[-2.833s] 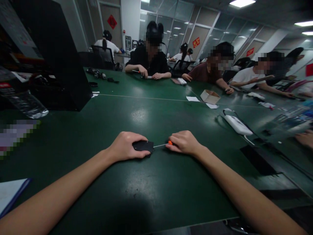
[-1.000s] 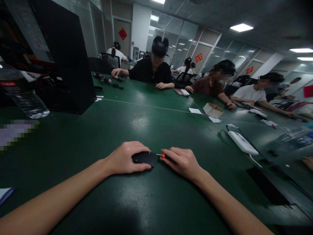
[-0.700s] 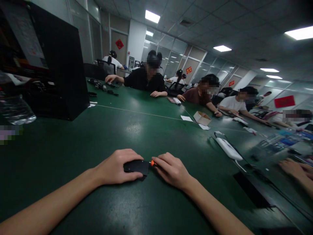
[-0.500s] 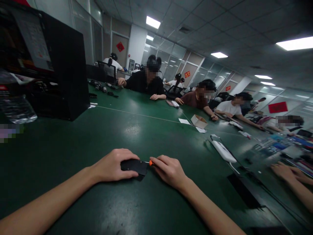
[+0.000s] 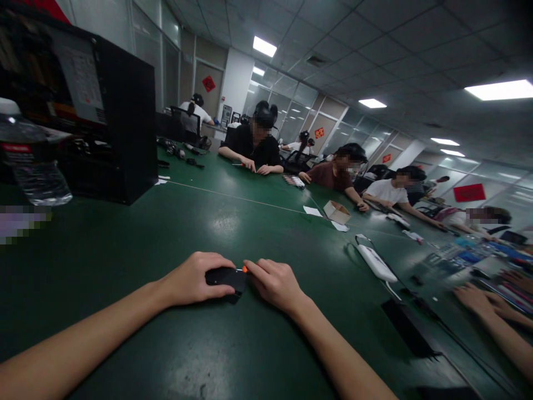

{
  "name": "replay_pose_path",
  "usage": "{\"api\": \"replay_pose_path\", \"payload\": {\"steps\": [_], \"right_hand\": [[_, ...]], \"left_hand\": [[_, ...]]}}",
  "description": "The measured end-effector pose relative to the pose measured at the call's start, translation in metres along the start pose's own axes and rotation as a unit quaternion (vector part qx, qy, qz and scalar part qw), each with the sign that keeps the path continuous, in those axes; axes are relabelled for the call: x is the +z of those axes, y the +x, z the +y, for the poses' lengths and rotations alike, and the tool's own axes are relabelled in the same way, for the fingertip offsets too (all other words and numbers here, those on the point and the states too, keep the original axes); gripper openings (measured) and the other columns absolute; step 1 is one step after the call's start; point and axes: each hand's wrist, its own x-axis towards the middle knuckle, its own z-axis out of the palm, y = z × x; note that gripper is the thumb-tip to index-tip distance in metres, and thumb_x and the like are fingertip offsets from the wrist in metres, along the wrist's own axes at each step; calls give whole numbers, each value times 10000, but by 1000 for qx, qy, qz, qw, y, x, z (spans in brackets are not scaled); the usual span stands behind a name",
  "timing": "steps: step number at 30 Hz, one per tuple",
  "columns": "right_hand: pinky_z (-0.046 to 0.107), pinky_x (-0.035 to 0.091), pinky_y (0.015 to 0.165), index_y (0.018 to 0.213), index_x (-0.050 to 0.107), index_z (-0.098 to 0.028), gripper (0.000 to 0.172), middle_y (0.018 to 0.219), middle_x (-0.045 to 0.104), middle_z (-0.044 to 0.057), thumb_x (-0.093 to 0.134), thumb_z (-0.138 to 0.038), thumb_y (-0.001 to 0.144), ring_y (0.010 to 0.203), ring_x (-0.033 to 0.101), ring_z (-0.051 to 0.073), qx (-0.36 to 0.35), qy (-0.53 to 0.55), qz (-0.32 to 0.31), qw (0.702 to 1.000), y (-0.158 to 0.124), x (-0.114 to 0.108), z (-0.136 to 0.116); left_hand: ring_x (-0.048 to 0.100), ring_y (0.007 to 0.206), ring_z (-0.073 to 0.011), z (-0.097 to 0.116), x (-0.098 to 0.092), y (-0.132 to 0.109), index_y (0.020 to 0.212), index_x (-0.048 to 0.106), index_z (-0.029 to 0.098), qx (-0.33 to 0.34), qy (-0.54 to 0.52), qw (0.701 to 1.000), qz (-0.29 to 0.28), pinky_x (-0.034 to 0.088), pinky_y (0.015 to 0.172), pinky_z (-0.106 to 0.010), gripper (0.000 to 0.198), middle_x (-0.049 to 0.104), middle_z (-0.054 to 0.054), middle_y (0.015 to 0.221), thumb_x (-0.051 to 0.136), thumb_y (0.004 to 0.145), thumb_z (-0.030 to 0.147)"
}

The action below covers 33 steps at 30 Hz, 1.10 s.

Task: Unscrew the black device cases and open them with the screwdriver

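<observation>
My left hand (image 5: 199, 280) lies on the table with thumb and fingers clamped round the two sides of a small flat black case (image 5: 231, 278). Its exact kind is unclear, as much of it is under the hand. My right hand (image 5: 275, 283) pinches a small screwdriver (image 5: 245, 269) by its orange handle, mostly hidden in the fingers. The thin metal shaft points left and reaches the far right edge of the black case; whether it sits in a screw I cannot tell.
On the green table (image 5: 166, 344), an open computer case (image 5: 129, 122) and water bottle (image 5: 41, 166) stand left. A white power strip (image 5: 377, 262), black adapter (image 5: 408, 328) with cables and small cardboard box (image 5: 336, 212) lie right. Co-workers sit opposite; another person's hands (image 5: 474, 300) are far right.
My right hand and the screwdriver have moved slightly left, with less of the shaft showing beside the black case. The camera view has shifted a little. A co-worker opposite has brought their hands together.
</observation>
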Motion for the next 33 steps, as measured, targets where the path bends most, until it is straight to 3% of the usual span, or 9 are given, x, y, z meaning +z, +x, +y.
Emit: {"api": "replay_pose_path", "payload": {"steps": [5, 9, 12, 25, 33], "right_hand": [[249, 476, 618, 1223, 645, -159, 279, 841, 699, 51, 489, -239, 1005, 698, 645, 140, 68, 110, -30, 991, -5, 4, -5], [245, 497, 704, 1123, 688, -204, 212, 852, 708, 29, 534, -275, 995, 756, 655, 137, 149, 270, -89, 947, 1, 5, -5], [253, 494, 719, 1092, 702, -194, 211, 856, 711, 35, 558, -306, 986, 770, 652, 144, 160, 308, -99, 933, 1, 6, -2], [272, 518, 722, 1080, 715, -201, 210, 896, 704, 50, 584, -318, 964, 796, 668, 159, 203, 211, -91, 952, -22, 2, 32], [273, 526, 714, 1078, 717, -218, 234, 944, 705, 46, 612, -390, 960, 814, 681, 167, 239, 125, -109, 957, -17, 0, 22]], "left_hand": [[732, 912, -229, -3, 1, -1, 1135, 725, 178, 21, -18, 1000, -6, 557, 834, -314, 425, 772, -85, 1031, 813, 805, 432], [718, 936, -239, -4, 2, -1, 1137, 722, 172, 24, -28, 999, -9, 550, 856, -332, 436, 761, -92, 1043, 824, 796, 425], [715, 952, -242, -3, 2, 0, 1128, 724, 165, 23, -34, 999, -12, 548, 863, -338, 424, 759, -97, 1051, 814, 806, 426], [718, 964, -240, -3, -3, -2, 1134, 716, 163, 1, -38, 999, -31, 541, 854, -327, 435, 752, -95, 1075, 816, 808, 434], [724, 923, -225, 0, -3, -2, 1096, 728, 170, 1, -46, 999, -6, 554, 835, -320, 400, 764, -85, 1040, 819, 806, 431]]}}
